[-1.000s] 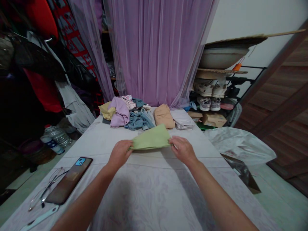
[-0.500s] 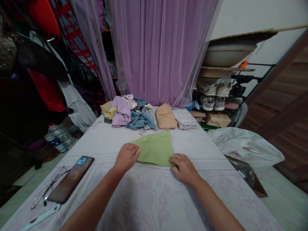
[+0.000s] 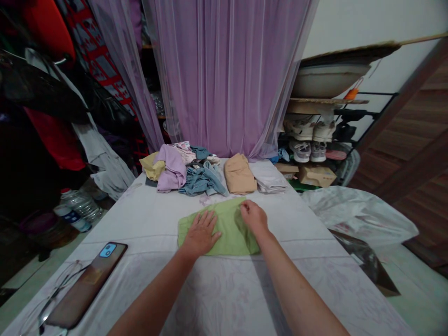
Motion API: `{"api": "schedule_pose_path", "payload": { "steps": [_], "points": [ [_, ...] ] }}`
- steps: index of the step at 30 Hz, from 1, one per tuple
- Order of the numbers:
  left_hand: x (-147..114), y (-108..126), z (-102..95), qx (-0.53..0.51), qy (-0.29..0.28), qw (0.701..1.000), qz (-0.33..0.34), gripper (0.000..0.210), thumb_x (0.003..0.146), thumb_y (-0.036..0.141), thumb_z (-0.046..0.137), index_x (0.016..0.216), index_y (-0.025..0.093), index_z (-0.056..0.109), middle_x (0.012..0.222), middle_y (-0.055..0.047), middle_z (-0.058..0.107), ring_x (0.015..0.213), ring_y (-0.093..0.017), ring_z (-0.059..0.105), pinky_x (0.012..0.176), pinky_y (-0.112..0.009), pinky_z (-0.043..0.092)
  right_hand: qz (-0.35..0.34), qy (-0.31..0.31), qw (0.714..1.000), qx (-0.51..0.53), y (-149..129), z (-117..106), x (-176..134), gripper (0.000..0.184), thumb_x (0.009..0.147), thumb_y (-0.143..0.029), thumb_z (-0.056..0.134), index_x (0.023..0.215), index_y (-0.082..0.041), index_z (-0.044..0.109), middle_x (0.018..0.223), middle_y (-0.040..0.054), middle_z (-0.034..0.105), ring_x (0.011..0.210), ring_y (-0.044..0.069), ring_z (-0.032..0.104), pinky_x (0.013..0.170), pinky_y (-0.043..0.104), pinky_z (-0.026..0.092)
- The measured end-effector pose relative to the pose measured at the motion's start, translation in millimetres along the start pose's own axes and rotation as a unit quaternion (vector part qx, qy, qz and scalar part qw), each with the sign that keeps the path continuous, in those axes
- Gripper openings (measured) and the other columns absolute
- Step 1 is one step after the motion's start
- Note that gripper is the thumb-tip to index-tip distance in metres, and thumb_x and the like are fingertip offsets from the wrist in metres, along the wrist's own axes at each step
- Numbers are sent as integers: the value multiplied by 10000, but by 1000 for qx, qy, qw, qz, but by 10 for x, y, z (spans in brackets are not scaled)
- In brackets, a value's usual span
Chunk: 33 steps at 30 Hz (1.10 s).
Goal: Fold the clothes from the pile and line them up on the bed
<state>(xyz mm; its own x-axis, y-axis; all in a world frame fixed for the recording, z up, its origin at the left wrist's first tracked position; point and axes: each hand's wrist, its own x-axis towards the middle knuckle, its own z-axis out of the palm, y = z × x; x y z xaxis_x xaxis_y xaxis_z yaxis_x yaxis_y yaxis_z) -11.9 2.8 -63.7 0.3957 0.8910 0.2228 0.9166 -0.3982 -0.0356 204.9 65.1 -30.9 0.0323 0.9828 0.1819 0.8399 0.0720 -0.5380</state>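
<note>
One green garment (image 3: 229,228) is laid on the white cover (image 3: 224,294), pressed by the left hand (image 3: 201,233), fingers splayed, grasping nothing. The right hand (image 3: 254,218) is curled at the far right corner; whether cloth is pinched cannot be told. Even palm pressure is advised against creases.

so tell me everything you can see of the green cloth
The green cloth is plain light green and looks like soft woven fabric, with a gathered edge at the picture's left end. It lies mostly flat on the pale floral cover, with shadowed creases towards its right side. The left hand rests spread on it, palm down. The right hand is curled at its far right corner; whether it pinches the fabric is unclear.
</note>
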Motion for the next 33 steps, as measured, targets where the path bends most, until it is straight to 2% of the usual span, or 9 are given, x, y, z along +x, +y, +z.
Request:
{"api": "schedule_pose_path", "payload": {
  "steps": [2,4,11,14,16,20,25,28,33],
  "points": [
    [-14,14,5,4,8,1000,16,532,972,464,374,1409,183,487,1516,-109,429,1417,-271,359,1158,-493,296,88,20,995,41,143,11,198,318,874,-287,489,1142,-203,641,1034,86,712,911,215,658,779,304,460],
    [-5,36,-8,1,4,999,38,497,981,421,365,1409,200,485,1514,-92,436,1422,-261,352,1159,-501,293,126,10,988,86,275,27,385,338,859,-345,528,1132,-188,651,971,87,723,880,221,663,769,316,473],
    [71,135,23,-62,0,997,40,416,979,310,360,1296,157,581,1407,-106,559,1385,-259,410,1166,-509,303,96,-16,980,173,452,219,692,329,782,-461,637,983,-213,716,771,21,719,709,168,655,667,267,494],
    [128,160,62,-115,19,993,14,361,982,274,342,1162,173,638,1330,-102,619,1310,-238,502,1146,-493,351,82,-22,976,200,470,268,711,363,712,-469,703,963,-208,723,694,-1,690,647,159,626,624,260,482],
    [154,175,89,-139,34,990,-9,320,978,270,352,1028,173,652,1338,-112,608,1311,-253,500,1130,-503,374,58,-20,965,256,474,284,682,399,676,-476,717,967,-202,720,635,-25,649,601,148,586,594,257,464],
    [152,214,141,-157,54,986,-23,188,936,254,445,948,168,613,1386,-142,563,1369,-299,428,1128,-561,359,27,17,905,424,461,293,498,399,650,-476,718,942,-204,710,657,-25,630,597,139,541,595,263,447],
    [127,244,156,-188,24,982,4,184,936,203,431,1009,182,598,1305,-118,628,1308,-265,506,1112,-528,400,80,25,851,519,452,248,294,315,626,-416,750,860,-215,686,641,-26,611,592,136,525,588,260,427],
    [133,248,137,-192,11,981,11,209,948,205,410,1033,187,600,1299,-107,632,1287,-249,527,1105,-496,418,97,-7,844,527,455,249,318,365,647,-431,751,941,-231,670,658,-32,607,597,138,530,577,257,423],
    [146,248,94,-196,3,981,14,212,940,189,415,1044,177,599,1286,-114,636,1281,-254,528,1101,-494,419,61,-23,864,500,405,375,424,519,607,-394,760,1083,-262,601,926,7,675,802,181,608,710,294,490]
  ]
}}
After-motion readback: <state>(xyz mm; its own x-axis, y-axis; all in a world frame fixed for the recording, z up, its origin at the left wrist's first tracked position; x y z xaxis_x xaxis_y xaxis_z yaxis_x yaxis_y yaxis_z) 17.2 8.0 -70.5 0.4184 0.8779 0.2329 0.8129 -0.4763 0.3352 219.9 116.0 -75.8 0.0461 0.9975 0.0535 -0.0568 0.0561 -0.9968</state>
